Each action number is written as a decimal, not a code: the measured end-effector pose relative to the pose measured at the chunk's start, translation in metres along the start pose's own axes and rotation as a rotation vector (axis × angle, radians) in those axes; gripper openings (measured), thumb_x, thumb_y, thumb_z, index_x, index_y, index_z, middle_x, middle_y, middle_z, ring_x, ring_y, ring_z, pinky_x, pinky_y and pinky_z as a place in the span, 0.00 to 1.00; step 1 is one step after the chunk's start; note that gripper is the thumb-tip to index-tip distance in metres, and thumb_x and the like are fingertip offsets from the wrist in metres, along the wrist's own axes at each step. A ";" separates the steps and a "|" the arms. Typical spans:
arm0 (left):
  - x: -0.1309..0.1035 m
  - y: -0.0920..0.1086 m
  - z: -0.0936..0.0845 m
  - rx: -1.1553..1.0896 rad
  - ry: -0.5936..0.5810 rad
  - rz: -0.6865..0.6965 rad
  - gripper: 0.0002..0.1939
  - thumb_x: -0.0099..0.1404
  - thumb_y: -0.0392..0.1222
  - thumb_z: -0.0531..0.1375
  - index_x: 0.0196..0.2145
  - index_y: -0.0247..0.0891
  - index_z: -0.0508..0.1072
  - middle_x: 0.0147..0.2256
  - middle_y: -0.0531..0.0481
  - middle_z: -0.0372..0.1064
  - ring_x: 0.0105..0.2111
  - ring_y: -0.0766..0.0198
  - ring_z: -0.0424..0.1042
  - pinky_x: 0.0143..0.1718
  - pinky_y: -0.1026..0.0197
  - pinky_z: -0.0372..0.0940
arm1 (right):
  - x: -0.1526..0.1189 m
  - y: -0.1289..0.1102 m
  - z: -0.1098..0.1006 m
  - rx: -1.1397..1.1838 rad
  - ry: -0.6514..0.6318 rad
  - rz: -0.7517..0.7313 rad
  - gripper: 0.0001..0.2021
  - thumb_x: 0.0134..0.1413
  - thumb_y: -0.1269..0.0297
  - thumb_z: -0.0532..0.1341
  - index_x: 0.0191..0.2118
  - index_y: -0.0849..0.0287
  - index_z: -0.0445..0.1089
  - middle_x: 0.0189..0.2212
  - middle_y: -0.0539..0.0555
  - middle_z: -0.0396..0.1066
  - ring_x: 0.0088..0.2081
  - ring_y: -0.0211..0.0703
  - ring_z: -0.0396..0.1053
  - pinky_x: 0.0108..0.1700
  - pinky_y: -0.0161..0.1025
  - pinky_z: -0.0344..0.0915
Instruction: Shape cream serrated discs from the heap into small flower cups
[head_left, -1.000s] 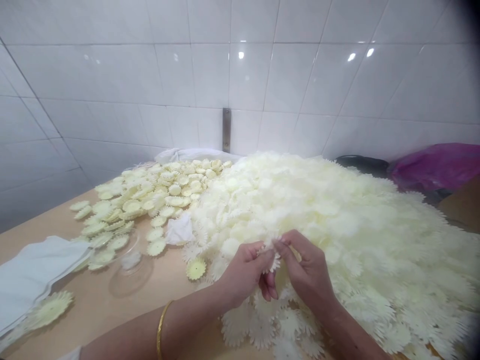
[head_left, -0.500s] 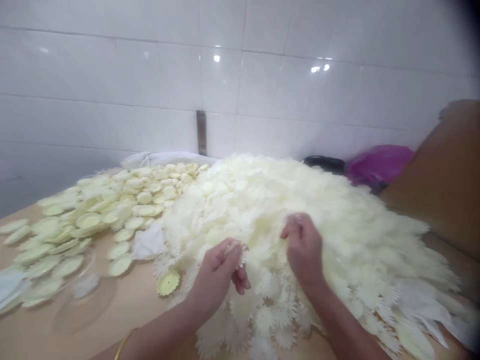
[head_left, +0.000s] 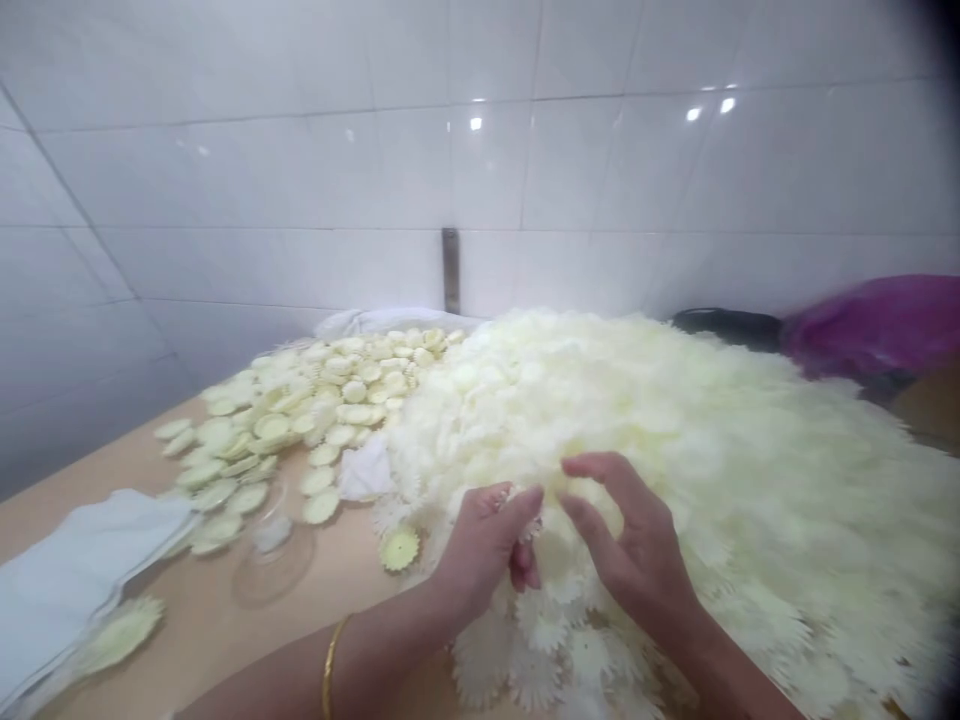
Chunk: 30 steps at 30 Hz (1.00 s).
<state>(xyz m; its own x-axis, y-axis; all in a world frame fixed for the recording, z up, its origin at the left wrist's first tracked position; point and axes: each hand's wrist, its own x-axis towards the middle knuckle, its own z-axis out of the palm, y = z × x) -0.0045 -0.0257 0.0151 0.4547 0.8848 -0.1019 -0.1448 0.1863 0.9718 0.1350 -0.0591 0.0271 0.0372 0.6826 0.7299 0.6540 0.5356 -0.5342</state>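
Note:
My left hand (head_left: 484, 550) is closed around a small bunch of white serrated petal pieces (head_left: 534, 525), whose toothed edges poke out past the thumb. Just right of it, my right hand (head_left: 637, 535) is held with thumb and forefinger apart, and nothing shows between them. Both hands are over the near side of a large heap of pale cream petal pieces (head_left: 525, 380). Loose petal pieces (head_left: 532, 670) with toothed rims lie below the hands. A yellow-green scalloped disc (head_left: 400, 549) rests on the table, left of my left wrist.
Many pale yellow stacked discs (head_left: 277, 420) cover the table's left side. Near them are a clear round dish (head_left: 274, 560), a white cloth piece (head_left: 365, 468) and white sheets (head_left: 82, 570). A purple bag (head_left: 877, 325) and dark object (head_left: 727, 328) sit against the tiled wall (head_left: 315, 170).
The view has turned left. My right hand has gone from a pinch to spread fingers and come closer to my left hand, which keeps its hold on the petal pieces.

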 end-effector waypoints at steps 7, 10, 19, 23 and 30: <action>0.002 -0.006 -0.001 -0.029 -0.097 -0.067 0.28 0.56 0.62 0.49 0.13 0.34 0.60 0.09 0.54 0.54 0.10 0.69 0.60 0.10 0.68 0.49 | -0.009 -0.005 0.013 0.106 -0.204 0.114 0.08 0.50 0.65 0.58 0.38 0.58 0.62 0.33 0.54 0.66 0.36 0.44 0.66 0.37 0.40 0.64; 0.002 -0.004 -0.001 -0.034 -0.121 -0.127 0.34 0.57 0.66 0.40 0.16 0.32 0.64 0.10 0.52 0.56 0.12 0.67 0.63 0.13 0.67 0.54 | -0.007 -0.005 0.012 0.125 -0.205 0.160 0.05 0.53 0.64 0.55 0.34 0.57 0.64 0.30 0.54 0.68 0.34 0.45 0.67 0.34 0.39 0.64; 0.001 -0.001 0.001 -0.108 -0.222 -0.122 0.15 0.56 0.51 0.55 0.27 0.35 0.62 0.14 0.55 0.59 0.15 0.65 0.65 0.15 0.66 0.59 | -0.003 0.002 0.009 0.210 -0.212 0.346 0.14 0.57 0.57 0.50 0.25 0.59 0.62 0.19 0.49 0.63 0.23 0.38 0.63 0.27 0.34 0.60; 0.001 -0.001 0.001 -0.029 -0.179 -0.049 0.16 0.57 0.52 0.54 0.25 0.34 0.62 0.13 0.55 0.58 0.14 0.68 0.64 0.14 0.69 0.56 | -0.003 0.003 0.009 0.267 -0.234 0.274 0.15 0.58 0.56 0.48 0.28 0.59 0.63 0.22 0.51 0.65 0.26 0.39 0.63 0.29 0.35 0.60; -0.002 0.003 0.004 0.072 -0.182 0.039 0.16 0.58 0.51 0.53 0.23 0.36 0.59 0.13 0.57 0.57 0.12 0.70 0.62 0.13 0.69 0.54 | -0.001 0.002 0.007 0.011 -0.023 0.172 0.14 0.56 0.60 0.51 0.23 0.59 0.60 0.19 0.48 0.60 0.24 0.37 0.59 0.29 0.33 0.57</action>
<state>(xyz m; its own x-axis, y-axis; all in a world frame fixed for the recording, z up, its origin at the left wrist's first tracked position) -0.0026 -0.0284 0.0192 0.6023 0.7977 -0.0299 -0.1050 0.1162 0.9877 0.1312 -0.0556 0.0225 0.1300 0.7758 0.6174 0.6313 0.4154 -0.6549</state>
